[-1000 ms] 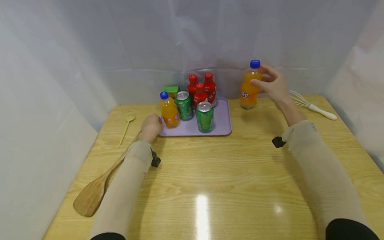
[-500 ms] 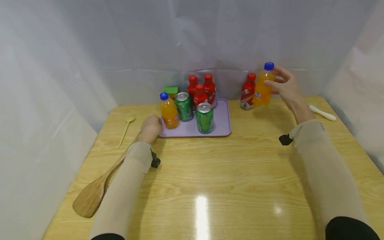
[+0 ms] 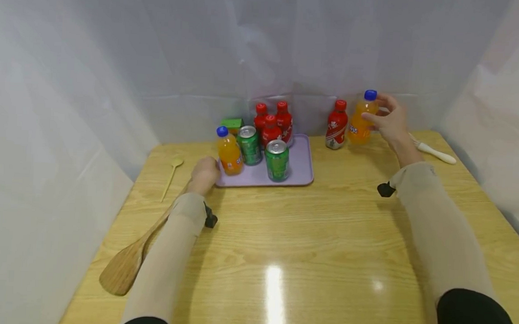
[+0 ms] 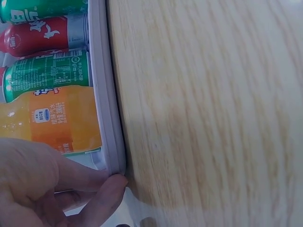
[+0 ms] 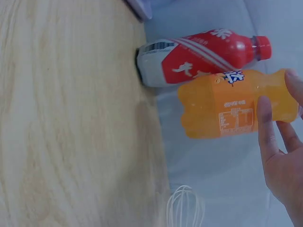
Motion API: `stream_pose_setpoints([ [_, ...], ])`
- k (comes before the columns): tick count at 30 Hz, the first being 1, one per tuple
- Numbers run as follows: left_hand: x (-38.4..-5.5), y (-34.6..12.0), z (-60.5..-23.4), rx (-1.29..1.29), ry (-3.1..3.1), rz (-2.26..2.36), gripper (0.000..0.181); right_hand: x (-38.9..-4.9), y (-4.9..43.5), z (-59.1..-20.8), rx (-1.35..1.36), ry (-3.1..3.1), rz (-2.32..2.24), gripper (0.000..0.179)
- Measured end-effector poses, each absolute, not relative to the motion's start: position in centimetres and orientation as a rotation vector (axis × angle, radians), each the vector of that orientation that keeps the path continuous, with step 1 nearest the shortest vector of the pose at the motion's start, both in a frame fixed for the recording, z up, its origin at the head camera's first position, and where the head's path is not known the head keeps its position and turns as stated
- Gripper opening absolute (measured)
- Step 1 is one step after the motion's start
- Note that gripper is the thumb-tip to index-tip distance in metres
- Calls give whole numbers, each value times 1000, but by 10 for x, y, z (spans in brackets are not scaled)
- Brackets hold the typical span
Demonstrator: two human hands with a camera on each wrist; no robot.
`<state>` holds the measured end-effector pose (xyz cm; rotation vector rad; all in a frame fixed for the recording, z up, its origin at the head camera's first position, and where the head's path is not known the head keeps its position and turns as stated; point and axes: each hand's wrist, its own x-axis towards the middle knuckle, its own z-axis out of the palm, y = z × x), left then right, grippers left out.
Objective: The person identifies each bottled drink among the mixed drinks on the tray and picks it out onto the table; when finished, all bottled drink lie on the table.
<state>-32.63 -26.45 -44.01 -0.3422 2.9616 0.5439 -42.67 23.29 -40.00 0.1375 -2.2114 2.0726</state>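
Observation:
My right hand (image 3: 391, 121) grips an orange soda bottle (image 3: 359, 125) with a blue cap by its upper part, at the back right. The right wrist view shows thumb and fingers around the neck end of this bottle (image 5: 222, 106). Just left of it stands a red bottle (image 3: 337, 124) with a silver base. At the left, my left hand (image 3: 205, 173) pinches the corner of a lilac tray (image 3: 301, 159); in the left wrist view thumb and finger meet at the tray's rim (image 4: 108, 118). On the tray stand another orange soda bottle (image 3: 230, 155), two green cans (image 3: 277, 162) and several red bottles (image 3: 271, 131).
A green box (image 3: 232, 124) sits behind the cans. A wooden spatula (image 3: 124, 267) lies under and beside the left forearm, with a small yellow spoon (image 3: 170, 174) farther left. A white-handled whisk (image 3: 436, 152) lies right of the right hand. White sheeting (image 3: 194, 60) hangs behind the table.
My right hand has carried the orange soda bottle rightward and then slightly down, uncovering the red bottle behind it. The left hand stays at the tray's corner.

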Motion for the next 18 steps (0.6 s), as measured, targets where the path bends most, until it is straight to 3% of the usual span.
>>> stream_pose_setpoints([
  [9, -336, -273, -452, -318, 2954, 563, 21, -435, 233, -417, 107, -2183, 2025, 53],
  [18, -327, -266, -443, -290, 2986, 518, 24, -444, 234, -427, 90, -2222, 1919, 61],
])
